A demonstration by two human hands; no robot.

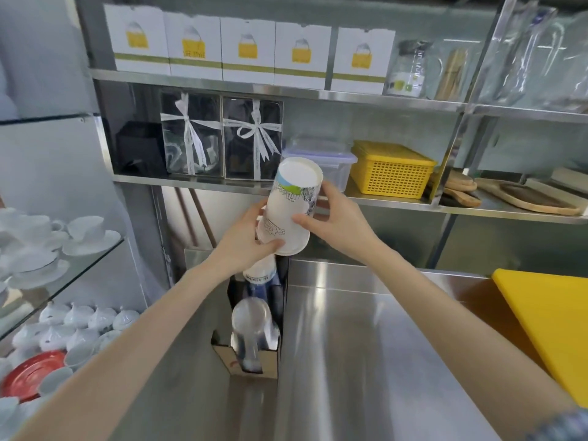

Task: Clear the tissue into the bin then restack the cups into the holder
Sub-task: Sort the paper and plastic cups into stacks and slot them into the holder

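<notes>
Gripping the paper cups at frame centre, both hands hold the inverted stack: left hand at the rim end, right hand mid-wall. Its long axis tilts upward; the holder sits directly below, nearer the left hand.

Both bare forearms reach forward and upward, converging at mid-frame. The left hand is cupped with its thumb lying across the front, fingers curled behind. The right hand grips opposite it, thumb pointing left, fingers spread.
</notes>
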